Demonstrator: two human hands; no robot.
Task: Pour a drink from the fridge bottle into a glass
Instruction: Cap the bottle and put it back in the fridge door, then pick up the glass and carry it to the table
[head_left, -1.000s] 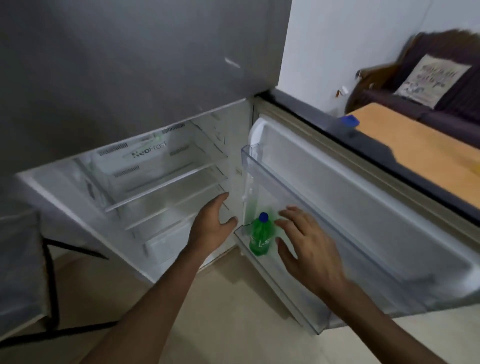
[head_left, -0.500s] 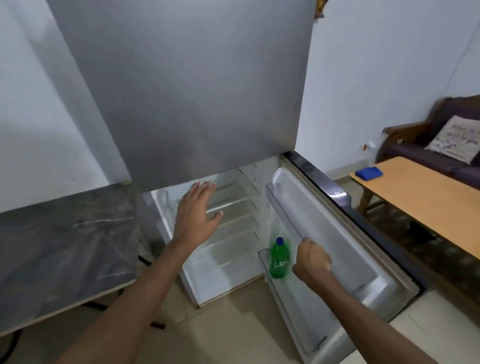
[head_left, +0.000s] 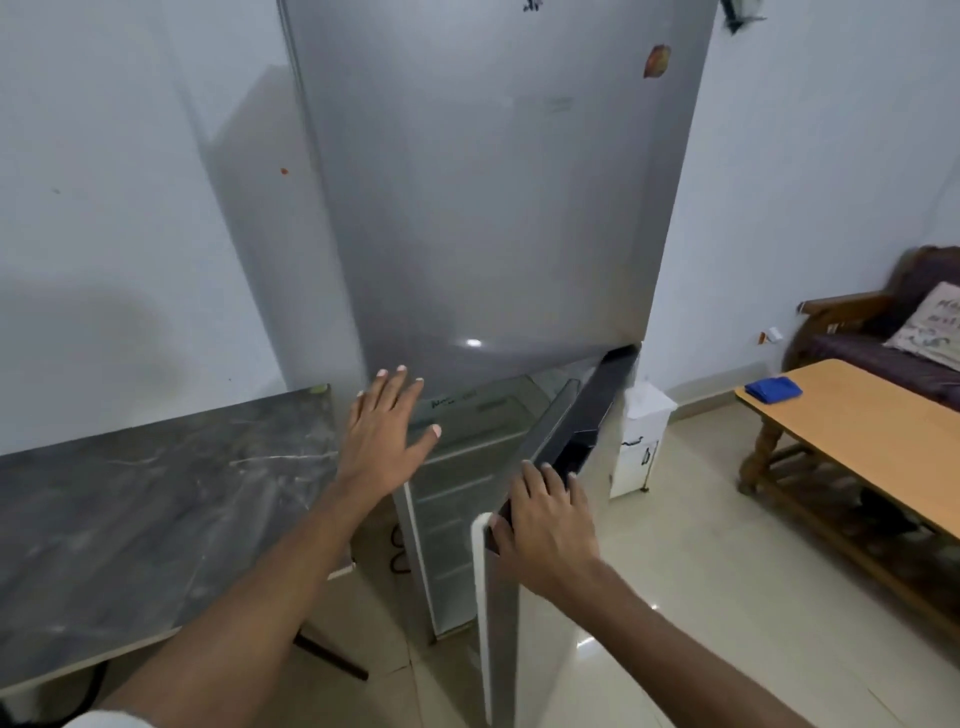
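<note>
A tall grey fridge (head_left: 493, 208) stands ahead with its upper door shut. Its lower door (head_left: 550, 649) is ajar, seen almost edge-on, with a narrow gap showing white shelves (head_left: 457, 467). My right hand (head_left: 545, 525) grips the lower door's dark top edge, fingers over the top and thumb on the inner side. My left hand (head_left: 384, 441) is spread flat and holds nothing, in front of the fridge at the bottom edge of the upper door. The green bottle is out of sight behind the door. No glass is in view.
A dark marble-top table (head_left: 156, 519) stands against the fridge's left side. A white bin (head_left: 641, 441) sits on the floor to the fridge's right. Further right is a wooden table (head_left: 857, 441) with a blue cloth (head_left: 773, 388), and behind it a dark sofa (head_left: 883, 353).
The lower door has swung most of the way toward shut, hiding the green bottle. My right hand moved onto the door's top edge. My left hand rose, and the view lifted.
</note>
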